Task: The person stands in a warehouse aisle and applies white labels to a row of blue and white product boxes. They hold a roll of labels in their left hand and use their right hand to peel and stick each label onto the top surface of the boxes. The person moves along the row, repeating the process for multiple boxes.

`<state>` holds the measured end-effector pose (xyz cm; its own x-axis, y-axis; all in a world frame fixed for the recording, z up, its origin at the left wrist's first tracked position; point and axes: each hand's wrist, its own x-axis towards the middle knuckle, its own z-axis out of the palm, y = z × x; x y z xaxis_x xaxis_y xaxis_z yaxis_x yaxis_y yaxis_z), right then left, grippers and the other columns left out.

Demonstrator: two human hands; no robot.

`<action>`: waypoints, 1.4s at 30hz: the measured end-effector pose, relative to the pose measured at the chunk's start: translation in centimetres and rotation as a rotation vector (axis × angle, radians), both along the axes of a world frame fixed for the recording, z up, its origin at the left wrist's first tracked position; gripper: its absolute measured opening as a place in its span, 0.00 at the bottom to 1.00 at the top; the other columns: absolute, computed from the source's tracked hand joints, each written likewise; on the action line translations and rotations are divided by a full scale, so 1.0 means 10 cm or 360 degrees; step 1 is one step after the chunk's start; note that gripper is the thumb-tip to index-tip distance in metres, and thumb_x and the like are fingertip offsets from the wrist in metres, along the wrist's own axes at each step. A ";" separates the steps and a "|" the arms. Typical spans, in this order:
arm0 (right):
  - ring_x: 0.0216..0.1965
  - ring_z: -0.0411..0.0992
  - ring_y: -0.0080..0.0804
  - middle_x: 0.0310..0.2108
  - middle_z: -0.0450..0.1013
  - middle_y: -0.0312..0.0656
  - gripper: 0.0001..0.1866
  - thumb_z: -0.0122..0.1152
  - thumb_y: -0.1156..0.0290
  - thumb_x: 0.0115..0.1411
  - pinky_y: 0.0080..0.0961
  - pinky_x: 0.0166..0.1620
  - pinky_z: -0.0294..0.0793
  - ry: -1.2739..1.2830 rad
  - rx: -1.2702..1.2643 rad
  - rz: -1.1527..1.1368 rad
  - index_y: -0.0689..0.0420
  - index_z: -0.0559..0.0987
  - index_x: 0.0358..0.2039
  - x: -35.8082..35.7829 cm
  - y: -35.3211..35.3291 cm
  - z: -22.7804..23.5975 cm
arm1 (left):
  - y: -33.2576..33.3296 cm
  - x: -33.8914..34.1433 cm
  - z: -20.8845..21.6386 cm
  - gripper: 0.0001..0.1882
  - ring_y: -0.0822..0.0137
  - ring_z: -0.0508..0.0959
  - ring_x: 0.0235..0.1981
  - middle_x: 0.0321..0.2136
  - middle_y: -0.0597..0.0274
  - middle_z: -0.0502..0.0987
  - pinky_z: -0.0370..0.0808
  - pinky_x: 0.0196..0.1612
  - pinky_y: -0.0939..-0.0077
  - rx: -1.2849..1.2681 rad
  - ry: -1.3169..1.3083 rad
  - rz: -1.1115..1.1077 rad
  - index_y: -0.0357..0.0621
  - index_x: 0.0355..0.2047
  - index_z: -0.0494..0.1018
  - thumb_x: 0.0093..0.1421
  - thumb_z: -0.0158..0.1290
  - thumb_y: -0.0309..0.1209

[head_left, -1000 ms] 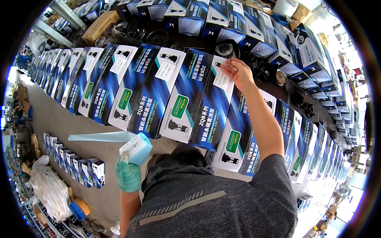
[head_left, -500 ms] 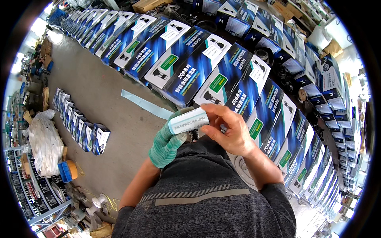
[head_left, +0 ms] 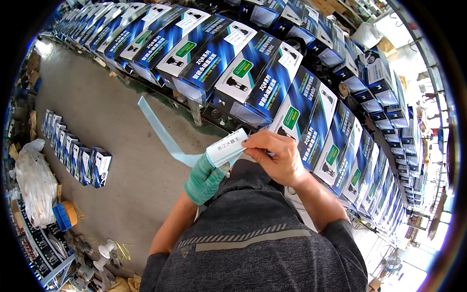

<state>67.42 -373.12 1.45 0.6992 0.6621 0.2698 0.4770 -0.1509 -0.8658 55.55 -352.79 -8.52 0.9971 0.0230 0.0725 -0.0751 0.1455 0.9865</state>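
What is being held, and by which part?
A label roll: the gloved left hand grips its lower left side; the right hand touches its right edge.

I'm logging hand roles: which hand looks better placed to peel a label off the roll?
Probably the right hand: it is bare, its fingertips at the label roll's right end. The gloved left hand supports the roll, with the pale-blue backing strip trailing on that side.

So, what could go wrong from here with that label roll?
The loose pale blue strip trailing beyond the gloved left hand might snag and tug the label roll askew. The bare right hand pinches at the roll's edge, so a label could crease or tear there.
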 end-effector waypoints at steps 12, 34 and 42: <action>0.39 0.80 0.45 0.51 0.76 0.48 0.22 0.71 0.86 0.47 0.36 0.38 0.82 -0.0543 0.0174 0.0184 0.52 0.83 0.43 0.12 -0.66 -0.38 | -0.83 0.19 0.28 0.39 0.59 0.80 0.54 0.56 0.51 0.78 0.78 0.58 0.63 -0.0957 0.0605 0.0330 0.31 0.64 0.69 0.67 0.57 0.54; 0.41 0.73 0.24 0.39 0.79 0.35 0.09 0.67 0.77 0.64 0.27 0.50 0.74 0.0092 -0.0682 -0.0129 0.58 0.81 0.45 2.75 -3.21 -0.82 | -1.48 0.07 -0.04 0.31 0.62 0.77 0.56 0.55 0.56 0.78 0.72 0.62 0.61 -0.0519 0.0566 0.1043 0.34 0.62 0.72 0.73 0.53 0.49; 0.53 0.75 0.46 0.48 0.76 0.43 0.17 0.68 0.71 0.62 0.37 0.57 0.74 -0.0399 -0.0884 -0.0143 0.53 0.81 0.51 2.74 -3.14 -1.19 | -1.66 -0.01 -0.02 0.29 0.61 0.78 0.56 0.54 0.56 0.79 0.74 0.61 0.61 -0.0556 0.0546 0.1103 0.34 0.62 0.73 0.74 0.52 0.48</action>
<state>94.85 -404.55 -10.46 0.7187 0.6923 0.0650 0.6206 -0.5964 -0.5091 55.47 -369.35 -8.75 0.7149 0.6016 -0.3564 0.0358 0.4775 0.8779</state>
